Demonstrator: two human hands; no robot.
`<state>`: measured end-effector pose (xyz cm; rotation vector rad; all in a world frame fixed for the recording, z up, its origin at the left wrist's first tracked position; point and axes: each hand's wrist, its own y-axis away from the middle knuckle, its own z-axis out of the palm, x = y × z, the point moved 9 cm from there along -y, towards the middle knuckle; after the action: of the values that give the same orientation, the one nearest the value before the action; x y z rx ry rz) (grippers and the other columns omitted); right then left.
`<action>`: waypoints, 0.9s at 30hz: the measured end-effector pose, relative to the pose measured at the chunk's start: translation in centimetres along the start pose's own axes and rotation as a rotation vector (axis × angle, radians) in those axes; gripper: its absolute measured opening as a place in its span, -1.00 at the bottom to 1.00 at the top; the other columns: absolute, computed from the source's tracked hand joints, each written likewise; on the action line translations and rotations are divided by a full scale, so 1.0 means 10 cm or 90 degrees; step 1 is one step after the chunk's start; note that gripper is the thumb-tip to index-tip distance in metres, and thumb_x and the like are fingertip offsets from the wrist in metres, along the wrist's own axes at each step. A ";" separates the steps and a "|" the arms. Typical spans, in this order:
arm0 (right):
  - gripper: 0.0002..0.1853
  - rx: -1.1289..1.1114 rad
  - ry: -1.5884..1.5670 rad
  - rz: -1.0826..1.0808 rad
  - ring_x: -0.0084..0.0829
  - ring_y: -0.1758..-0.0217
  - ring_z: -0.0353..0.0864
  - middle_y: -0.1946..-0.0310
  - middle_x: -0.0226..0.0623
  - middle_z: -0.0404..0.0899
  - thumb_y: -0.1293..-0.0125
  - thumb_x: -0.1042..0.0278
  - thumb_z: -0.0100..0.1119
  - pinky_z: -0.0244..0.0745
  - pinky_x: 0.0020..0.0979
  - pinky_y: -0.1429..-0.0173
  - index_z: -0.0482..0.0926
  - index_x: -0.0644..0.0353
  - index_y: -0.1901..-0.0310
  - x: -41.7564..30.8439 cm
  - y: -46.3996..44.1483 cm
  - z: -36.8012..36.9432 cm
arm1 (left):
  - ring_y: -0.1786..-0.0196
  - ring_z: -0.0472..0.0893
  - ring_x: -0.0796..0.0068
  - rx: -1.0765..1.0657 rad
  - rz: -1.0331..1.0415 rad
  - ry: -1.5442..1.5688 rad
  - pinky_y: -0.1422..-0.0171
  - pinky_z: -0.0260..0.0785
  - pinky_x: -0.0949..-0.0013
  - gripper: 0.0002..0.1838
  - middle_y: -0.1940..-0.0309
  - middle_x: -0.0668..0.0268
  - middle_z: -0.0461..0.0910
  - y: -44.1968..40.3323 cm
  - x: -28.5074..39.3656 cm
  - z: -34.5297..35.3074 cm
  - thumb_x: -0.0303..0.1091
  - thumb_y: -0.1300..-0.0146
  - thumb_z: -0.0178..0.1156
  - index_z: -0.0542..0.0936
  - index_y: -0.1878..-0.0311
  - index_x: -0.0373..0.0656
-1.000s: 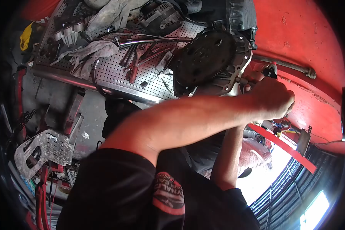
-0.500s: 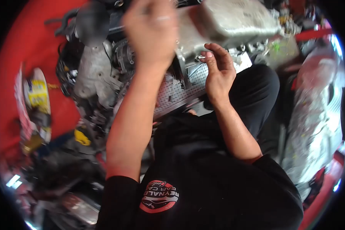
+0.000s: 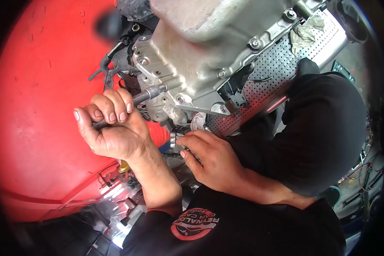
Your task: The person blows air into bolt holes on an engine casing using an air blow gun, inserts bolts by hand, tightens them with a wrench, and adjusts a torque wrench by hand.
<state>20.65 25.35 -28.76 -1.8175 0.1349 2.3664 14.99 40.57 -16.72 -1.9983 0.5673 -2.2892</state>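
My left hand (image 3: pixel 115 128), palm up with curled fingers, is closed around a dark metal socket extension (image 3: pixel 144 95). The extension's far end lies against the flange of a large silver metal oil pan (image 3: pixel 179 51), by its lower left corner. Lower and to the right is my right hand (image 3: pixel 215 162), back upward, thumb below the fingers. At its fingertips is a shiny ridged metal cylinder (image 3: pixel 173 140), which the fingers appear to pinch. The fingers partly hide the cylinder. Several bolts, such as a flange bolt (image 3: pixel 255 43), sit along the pan's edge.
A red panel (image 3: pixel 42 106) fills the left side. Beneath the pan lies a perforated metal tray (image 3: pixel 277 64) with a crumpled cloth (image 3: pixel 307 34) on it. My bent knee, in black cloth (image 3: pixel 328 128), is at the right. Hoses and brackets crowd the pan's left end.
My view has swung closer to the pan. My left hand, blurred and raised before, is lower and grips the extension. My right hand has turned back upward, lower beside the pan's corner.
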 end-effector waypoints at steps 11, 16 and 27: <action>-0.77 0.008 -0.039 0.028 -0.07 0.06 0.56 0.13 -0.13 0.54 -0.26 0.48 0.20 0.50 -0.14 -0.04 0.56 0.32 0.05 -0.07 -0.12 -0.26 | 0.61 0.22 0.53 0.346 0.097 -0.144 0.34 0.19 0.24 -0.59 0.69 0.42 0.23 0.11 0.04 -0.01 -0.08 -0.50 -0.01 0.38 0.48 -0.07; -0.79 -0.016 -0.046 0.050 -0.06 0.06 0.56 0.13 -0.14 0.54 -0.26 0.48 0.20 0.50 -0.13 -0.05 0.56 0.31 0.07 0.01 -0.08 -0.18 | 0.69 0.08 0.58 0.093 0.039 -0.119 0.57 -0.01 0.39 -0.52 0.73 0.46 0.13 0.01 0.05 0.07 -0.12 -0.56 -0.06 0.25 0.58 0.01; -0.36 0.041 0.273 -0.346 -0.07 -0.25 0.52 -0.13 0.01 0.50 -0.27 0.49 0.33 0.40 -0.19 -0.33 0.26 0.36 -0.33 -0.73 -0.78 0.13 | 0.39 0.40 0.51 -0.236 -0.026 -0.001 0.27 0.30 0.43 -0.65 0.48 0.36 0.41 -0.04 -0.06 0.03 -0.15 -0.55 -0.12 0.47 0.28 -0.18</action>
<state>22.62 32.74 -21.18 -1.9863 -0.2086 1.5806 15.49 41.05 -17.16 -2.1769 1.0267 -2.3460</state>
